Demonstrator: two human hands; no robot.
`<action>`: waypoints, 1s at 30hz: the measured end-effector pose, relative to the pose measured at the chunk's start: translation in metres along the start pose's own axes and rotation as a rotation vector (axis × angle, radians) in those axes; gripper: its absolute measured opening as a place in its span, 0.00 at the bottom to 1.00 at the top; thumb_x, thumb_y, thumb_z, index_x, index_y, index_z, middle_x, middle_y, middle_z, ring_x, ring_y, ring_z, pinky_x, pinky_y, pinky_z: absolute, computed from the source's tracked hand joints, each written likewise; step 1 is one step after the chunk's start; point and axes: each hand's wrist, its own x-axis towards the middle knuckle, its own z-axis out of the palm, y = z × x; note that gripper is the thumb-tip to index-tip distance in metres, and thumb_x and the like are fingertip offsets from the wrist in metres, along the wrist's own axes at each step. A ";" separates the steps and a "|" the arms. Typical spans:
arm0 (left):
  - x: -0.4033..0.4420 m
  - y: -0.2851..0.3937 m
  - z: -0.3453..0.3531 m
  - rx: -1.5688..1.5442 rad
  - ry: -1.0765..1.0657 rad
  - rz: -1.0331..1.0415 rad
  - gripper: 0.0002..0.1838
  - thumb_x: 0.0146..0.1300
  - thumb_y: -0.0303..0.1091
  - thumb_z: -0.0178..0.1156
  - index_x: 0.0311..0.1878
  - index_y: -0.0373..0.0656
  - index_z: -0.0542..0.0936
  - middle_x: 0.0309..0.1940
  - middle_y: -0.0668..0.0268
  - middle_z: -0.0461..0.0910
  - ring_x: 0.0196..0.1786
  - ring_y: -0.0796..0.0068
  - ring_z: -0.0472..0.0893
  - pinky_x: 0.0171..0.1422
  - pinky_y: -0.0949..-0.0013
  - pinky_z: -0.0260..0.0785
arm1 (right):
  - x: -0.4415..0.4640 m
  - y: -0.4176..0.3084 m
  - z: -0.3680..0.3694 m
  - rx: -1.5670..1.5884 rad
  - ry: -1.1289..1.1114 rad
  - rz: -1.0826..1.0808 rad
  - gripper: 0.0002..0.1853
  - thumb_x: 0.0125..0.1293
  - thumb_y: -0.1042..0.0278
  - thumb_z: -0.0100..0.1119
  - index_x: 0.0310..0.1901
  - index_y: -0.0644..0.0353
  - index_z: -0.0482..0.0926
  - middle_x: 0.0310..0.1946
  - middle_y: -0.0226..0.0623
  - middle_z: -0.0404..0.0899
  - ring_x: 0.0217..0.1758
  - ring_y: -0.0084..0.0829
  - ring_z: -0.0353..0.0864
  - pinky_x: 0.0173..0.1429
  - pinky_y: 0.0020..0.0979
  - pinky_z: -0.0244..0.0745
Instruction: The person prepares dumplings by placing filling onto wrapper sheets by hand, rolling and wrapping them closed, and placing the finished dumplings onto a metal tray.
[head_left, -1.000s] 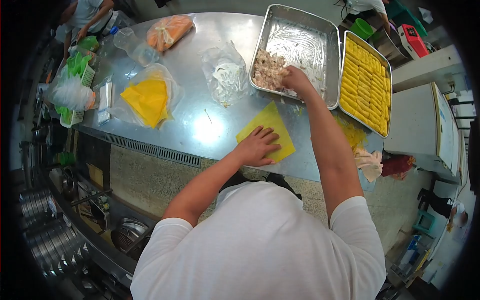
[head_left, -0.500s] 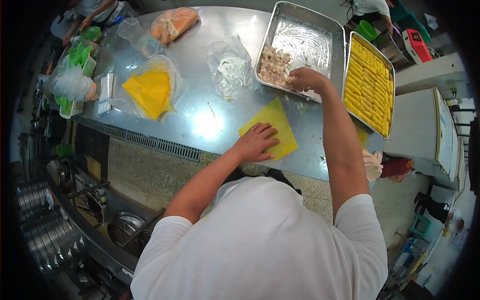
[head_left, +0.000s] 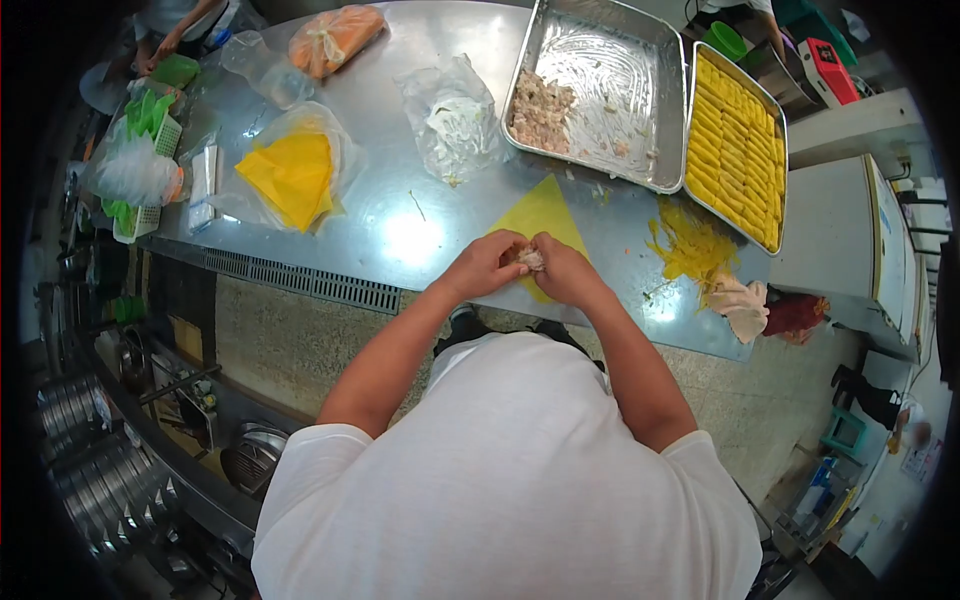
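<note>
A square yellow wrapper sheet point(head_left: 546, 212) lies on the steel table in front of me, one corner pointing away. Over its near half, a lump of pale minced meat filling point(head_left: 531, 260) sits between my two hands. My left hand point(head_left: 487, 266) curls in from the left, thumb and fingers closed against the lump. From the other side my right hand point(head_left: 562, 271) is closed on the same filling, its fingertips partly hidden. Beyond them, a deep metal tray point(head_left: 625, 95) holds more minced meat filling point(head_left: 540, 112) in its near left corner.
Rows of yellow rolls fill another tray point(head_left: 735, 150) at right. Yellow scraps point(head_left: 690, 245) and a cloth point(head_left: 738, 308) lie nearby. Leftward are stacked yellow wrappers point(head_left: 290, 178), a plastic bag point(head_left: 450, 118), an orange bundle point(head_left: 335, 40) and a basket point(head_left: 150, 215). Other people stand across the table.
My right hand has come from the tray to the wrapper with a lump of filling. My left hand has lifted from lying flat on the sheet and closed in on the lump.
</note>
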 end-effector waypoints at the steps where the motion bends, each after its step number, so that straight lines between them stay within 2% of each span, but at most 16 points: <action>1: 0.003 0.000 -0.001 0.004 0.003 0.003 0.22 0.62 0.30 0.73 0.58 0.40 0.79 0.43 0.63 0.81 0.41 0.75 0.81 0.47 0.68 0.76 | -0.002 0.000 -0.001 0.028 0.054 -0.028 0.24 0.63 0.67 0.68 0.60 0.57 0.73 0.48 0.50 0.81 0.52 0.54 0.82 0.54 0.47 0.78; 3: 0.005 0.003 0.003 0.084 0.031 -0.013 0.15 0.64 0.32 0.72 0.52 0.39 0.83 0.38 0.64 0.82 0.38 0.74 0.82 0.46 0.68 0.76 | -0.015 -0.004 0.001 0.062 0.110 -0.043 0.27 0.62 0.68 0.69 0.62 0.56 0.72 0.49 0.49 0.81 0.53 0.54 0.81 0.55 0.48 0.78; 5: 0.008 0.007 0.003 0.062 0.024 -0.019 0.15 0.64 0.33 0.72 0.51 0.40 0.83 0.39 0.64 0.83 0.39 0.72 0.83 0.46 0.68 0.77 | -0.022 -0.007 -0.005 0.094 0.266 -0.108 0.21 0.63 0.70 0.68 0.57 0.57 0.76 0.47 0.45 0.79 0.52 0.51 0.82 0.53 0.47 0.78; 7: 0.008 0.007 0.006 0.039 0.018 -0.038 0.14 0.64 0.33 0.72 0.50 0.40 0.84 0.40 0.63 0.83 0.40 0.70 0.83 0.47 0.67 0.77 | -0.023 -0.003 -0.002 0.133 0.281 -0.106 0.18 0.64 0.72 0.67 0.55 0.58 0.78 0.45 0.44 0.79 0.50 0.50 0.82 0.53 0.46 0.78; 9: 0.010 0.003 0.010 0.208 0.065 0.165 0.16 0.60 0.36 0.73 0.49 0.43 0.84 0.39 0.59 0.83 0.41 0.58 0.84 0.47 0.61 0.77 | -0.022 0.002 0.005 0.174 0.298 -0.103 0.14 0.64 0.73 0.66 0.52 0.58 0.81 0.44 0.43 0.78 0.49 0.49 0.82 0.52 0.45 0.79; 11: 0.011 -0.002 0.013 0.228 0.043 0.166 0.18 0.60 0.37 0.74 0.51 0.43 0.84 0.41 0.61 0.83 0.43 0.59 0.84 0.49 0.62 0.78 | -0.019 0.009 0.012 0.055 0.349 -0.159 0.10 0.65 0.75 0.65 0.48 0.59 0.83 0.44 0.41 0.79 0.46 0.47 0.82 0.50 0.42 0.79; 15: 0.006 0.011 0.009 0.235 0.053 0.170 0.21 0.59 0.38 0.75 0.53 0.43 0.83 0.44 0.63 0.85 0.47 0.59 0.85 0.52 0.61 0.78 | -0.023 0.015 0.006 0.069 0.362 -0.208 0.10 0.65 0.75 0.66 0.47 0.60 0.84 0.41 0.40 0.79 0.42 0.42 0.83 0.46 0.38 0.80; 16: 0.007 0.013 0.011 0.235 0.054 0.170 0.21 0.59 0.38 0.75 0.53 0.43 0.83 0.44 0.63 0.85 0.47 0.59 0.85 0.52 0.61 0.78 | -0.024 0.016 0.008 0.205 0.419 -0.123 0.08 0.65 0.75 0.66 0.46 0.61 0.84 0.38 0.39 0.80 0.40 0.39 0.84 0.44 0.37 0.79; 17: 0.008 0.016 0.015 0.273 0.145 0.263 0.21 0.57 0.37 0.75 0.53 0.45 0.83 0.45 0.63 0.85 0.48 0.57 0.84 0.52 0.58 0.78 | -0.025 0.016 0.011 0.344 0.473 -0.035 0.07 0.65 0.75 0.66 0.44 0.62 0.84 0.36 0.38 0.81 0.38 0.36 0.84 0.42 0.35 0.79; 18: 0.009 0.016 0.018 0.311 0.235 0.355 0.21 0.56 0.36 0.75 0.53 0.47 0.83 0.46 0.63 0.85 0.48 0.56 0.84 0.52 0.56 0.78 | -0.025 0.018 0.013 0.345 0.471 -0.035 0.07 0.65 0.75 0.66 0.44 0.62 0.84 0.36 0.38 0.81 0.38 0.36 0.84 0.42 0.35 0.79; 20: 0.012 0.010 0.021 0.339 0.154 0.297 0.23 0.55 0.36 0.75 0.54 0.47 0.82 0.49 0.62 0.84 0.50 0.55 0.84 0.54 0.56 0.78 | -0.021 0.024 0.015 0.427 0.408 0.184 0.06 0.65 0.75 0.67 0.43 0.63 0.85 0.34 0.38 0.83 0.35 0.32 0.84 0.40 0.33 0.78; 21: 0.014 0.005 0.024 0.367 0.070 0.239 0.24 0.54 0.35 0.75 0.56 0.48 0.82 0.52 0.61 0.84 0.51 0.54 0.84 0.56 0.55 0.78 | -0.020 0.024 0.015 0.427 0.407 0.184 0.06 0.65 0.75 0.67 0.43 0.63 0.85 0.34 0.38 0.83 0.35 0.32 0.84 0.40 0.33 0.78; 24: 0.015 -0.003 0.028 0.407 0.051 0.182 0.28 0.53 0.34 0.75 0.59 0.48 0.80 0.52 0.60 0.84 0.53 0.54 0.84 0.57 0.55 0.78 | -0.014 0.021 0.016 0.608 0.373 0.282 0.05 0.67 0.72 0.66 0.41 0.63 0.84 0.33 0.42 0.84 0.35 0.35 0.84 0.41 0.34 0.78; 26: 0.012 -0.001 0.029 0.354 0.128 0.220 0.29 0.53 0.36 0.75 0.60 0.48 0.80 0.51 0.59 0.85 0.52 0.55 0.84 0.56 0.56 0.78 | -0.013 0.020 0.015 0.336 0.469 -0.002 0.08 0.65 0.70 0.67 0.42 0.63 0.84 0.33 0.44 0.82 0.36 0.41 0.83 0.42 0.38 0.78; 30: 0.013 0.010 0.027 0.277 0.277 0.329 0.31 0.53 0.37 0.76 0.62 0.48 0.80 0.50 0.58 0.86 0.50 0.57 0.85 0.54 0.57 0.78 | -0.013 0.005 0.014 0.115 0.450 -0.154 0.10 0.62 0.70 0.66 0.45 0.62 0.83 0.34 0.45 0.81 0.38 0.47 0.82 0.43 0.43 0.78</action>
